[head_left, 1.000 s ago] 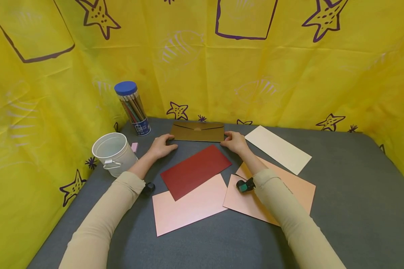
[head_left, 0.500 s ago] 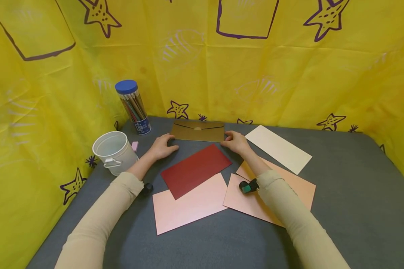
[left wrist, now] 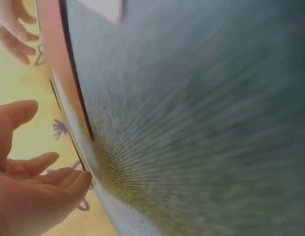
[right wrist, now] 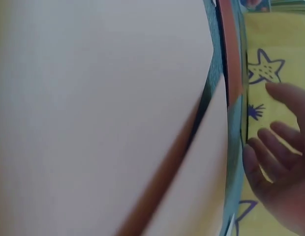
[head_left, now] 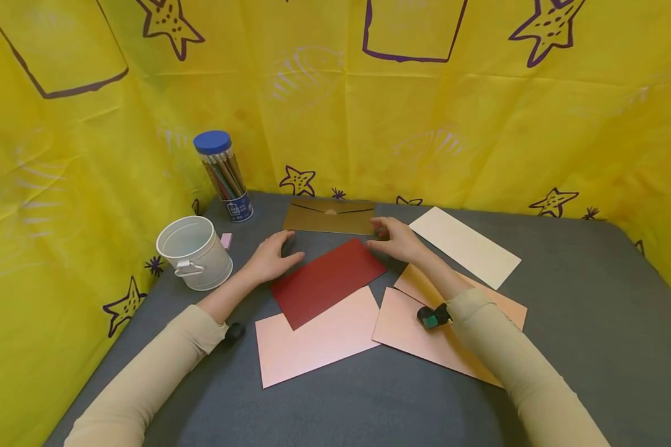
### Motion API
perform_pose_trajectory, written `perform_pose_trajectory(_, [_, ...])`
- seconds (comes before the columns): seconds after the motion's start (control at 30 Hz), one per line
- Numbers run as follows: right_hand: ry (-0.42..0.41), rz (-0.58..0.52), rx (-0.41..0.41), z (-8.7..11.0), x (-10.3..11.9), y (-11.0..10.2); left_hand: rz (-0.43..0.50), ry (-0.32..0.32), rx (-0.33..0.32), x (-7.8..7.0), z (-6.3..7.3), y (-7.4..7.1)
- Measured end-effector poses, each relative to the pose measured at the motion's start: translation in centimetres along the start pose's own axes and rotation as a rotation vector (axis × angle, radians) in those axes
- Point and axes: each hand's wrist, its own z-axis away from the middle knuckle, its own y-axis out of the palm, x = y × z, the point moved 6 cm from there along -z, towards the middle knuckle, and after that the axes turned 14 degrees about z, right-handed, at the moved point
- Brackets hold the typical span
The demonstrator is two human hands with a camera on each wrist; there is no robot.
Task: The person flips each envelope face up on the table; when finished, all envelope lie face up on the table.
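Note:
A gold envelope (head_left: pixel 328 217), flap side up, lies at the back of the table in the head view. My left hand (head_left: pixel 269 258) is at its near left corner, thumb spread and fingers loosely bent. The left wrist view shows this hand (left wrist: pixel 34 182) holding nothing. Over at the near right corner is my right hand (head_left: pixel 397 239), its fingers overlapping that corner from the camera's side; whether they touch it I cannot tell. That hand (right wrist: pixel 283 157) is relaxed in the right wrist view, nothing in its grasp. Between both hands lies a red envelope (head_left: pixel 327 284), slanted.
The red envelope partly covers a pink envelope (head_left: pixel 319 347). Overlapping peach envelopes (head_left: pixel 408 323) lie beneath the right forearm, with a cream envelope (head_left: pixel 466 248) behind them. At left stand a white bucket (head_left: pixel 207 264), a pink eraser (head_left: pixel 226 240) and a blue-lidded pencil tub (head_left: pixel 223 177).
Both hands have drawn slightly back toward me from the gold envelope's corners, and their fingers have opened out. The envelopes hold their places; the head view has shifted a little.

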Motion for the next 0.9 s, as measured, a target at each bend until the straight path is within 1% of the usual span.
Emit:
perform_pose_trajectory(0.13, [-0.087,-0.003,0.028,1.0,0.3,-0.3,0.005,-0.030,0.029,-0.3,1.2,0.5])
perform_pose_trajectory(0.27, [-0.144,0.004,0.066,1.9,0.4,-0.2,0.006,-0.024,0.055,-0.8,2.3,0.9])
perform_pose_trajectory(0.4, [-0.175,0.007,0.109,2.6,0.6,0.0,-0.007,0.008,0.093,-1.2,3.5,1.5])
perform_pose_trajectory(0.5, [-0.203,0.020,0.138,3.0,0.9,0.2,-0.015,0.019,0.127,-1.5,4.4,2.0])
perform_pose_trajectory(0.7, [-0.267,0.058,0.192,3.6,1.5,0.7,-0.054,0.012,0.177,-1.9,5.9,2.8])
perform_pose_trajectory(0.9, [-0.278,0.094,0.257,3.9,1.6,1.3,-0.134,0.016,0.229,-2.0,7.3,3.6])
